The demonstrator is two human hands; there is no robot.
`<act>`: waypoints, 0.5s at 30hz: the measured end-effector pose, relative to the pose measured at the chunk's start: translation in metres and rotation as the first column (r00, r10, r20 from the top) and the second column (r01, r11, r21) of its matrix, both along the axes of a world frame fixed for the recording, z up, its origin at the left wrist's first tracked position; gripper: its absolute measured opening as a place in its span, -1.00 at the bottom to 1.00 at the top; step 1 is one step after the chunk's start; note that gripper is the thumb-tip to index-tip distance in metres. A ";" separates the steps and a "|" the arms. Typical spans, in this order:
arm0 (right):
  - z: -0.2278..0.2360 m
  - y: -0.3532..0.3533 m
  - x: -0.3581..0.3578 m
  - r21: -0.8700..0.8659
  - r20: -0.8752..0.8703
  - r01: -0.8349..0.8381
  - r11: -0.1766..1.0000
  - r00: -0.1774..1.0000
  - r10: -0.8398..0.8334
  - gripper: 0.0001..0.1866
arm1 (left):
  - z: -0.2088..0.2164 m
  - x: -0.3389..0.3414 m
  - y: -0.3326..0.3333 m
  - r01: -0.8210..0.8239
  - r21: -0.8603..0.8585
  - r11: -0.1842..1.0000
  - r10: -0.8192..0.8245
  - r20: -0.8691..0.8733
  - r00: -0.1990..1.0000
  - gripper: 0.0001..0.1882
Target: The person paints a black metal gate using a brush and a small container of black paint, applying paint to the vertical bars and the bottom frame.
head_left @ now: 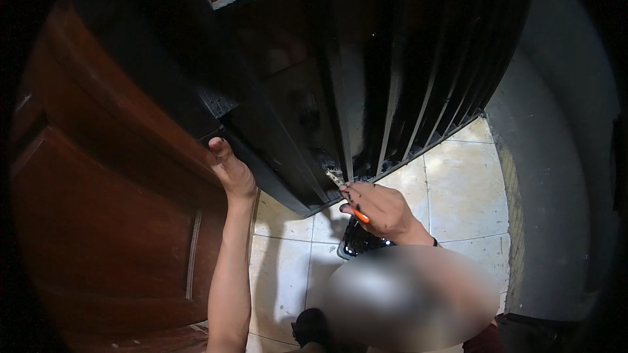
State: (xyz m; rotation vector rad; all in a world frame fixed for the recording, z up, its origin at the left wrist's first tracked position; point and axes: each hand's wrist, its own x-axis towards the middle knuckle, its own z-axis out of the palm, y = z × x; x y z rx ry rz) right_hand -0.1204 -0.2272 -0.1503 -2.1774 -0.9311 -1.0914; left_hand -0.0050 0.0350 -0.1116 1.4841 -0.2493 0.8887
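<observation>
The orange-handled brush (360, 215) is grasped in the right hand (387, 210), its tip at the low part of the black gate (366, 65). At its six o'clock, a dark tray (356, 242) sits on the floor (458, 183). At nine o'clock, the left hand (233, 175) is beside the gate's edge; whether it grips, I cannot tell.

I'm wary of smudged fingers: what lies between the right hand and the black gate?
In the head view, a brush: the right hand grips its orange handle, and its other end points at the black gate.
</observation>
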 end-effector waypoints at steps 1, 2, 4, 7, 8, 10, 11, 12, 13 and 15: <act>0.005 -0.001 -0.003 0.037 -0.059 -0.017 0.999 0.998 0.019 -0.72 | -0.001 0.002 -0.001 -0.057 0.035 0.998 0.056 0.028 0.998 -0.28; 0.021 0.001 0.004 0.080 -0.012 -0.030 0.996 0.999 0.031 -0.73 | -0.001 0.002 0.001 -0.042 0.039 0.998 0.041 0.029 0.999 -0.28; 0.045 0.001 0.023 0.156 0.034 -0.068 0.985 0.997 0.064 -0.72 | 0.003 -0.001 -0.004 -0.039 0.024 0.999 0.038 0.043 0.998 -0.30; 0.070 0.002 0.021 0.244 0.090 -0.092 0.966 0.993 0.072 -0.70 | 0.011 -0.002 -0.015 -0.022 -0.012 1.000 0.023 0.061 0.998 -0.33; 0.072 0.005 0.017 0.266 0.114 -0.111 0.958 0.990 0.083 -0.69 | 0.013 -0.003 -0.010 0.007 -0.008 1.000 -0.007 0.044 0.999 -0.33; 0.059 0.012 0.016 0.263 0.177 -0.106 0.959 0.982 0.060 -0.67 | 0.007 -0.005 0.003 0.058 -0.008 0.998 -0.058 -0.015 0.998 -0.32; 0.042 0.013 0.017 0.223 0.143 -0.085 0.971 0.988 0.053 -0.68 | 0.001 -0.004 0.006 0.092 -0.019 0.996 -0.093 -0.047 0.995 -0.32; 0.023 0.011 0.017 0.183 0.110 -0.062 0.981 0.993 0.042 -0.68 | -0.004 -0.001 0.004 0.064 -0.060 0.996 -0.068 -0.065 0.996 -0.32; 0.008 0.012 0.017 0.154 0.092 -0.057 0.986 0.995 0.043 -0.68 | -0.005 0.002 0.007 0.042 -0.060 0.997 -0.046 -0.058 0.997 -0.31; -0.009 0.008 0.011 0.215 -0.003 -0.050 0.975 0.999 0.051 -0.72 | -0.005 0.006 0.011 0.021 -0.038 0.999 -0.023 -0.036 0.999 -0.31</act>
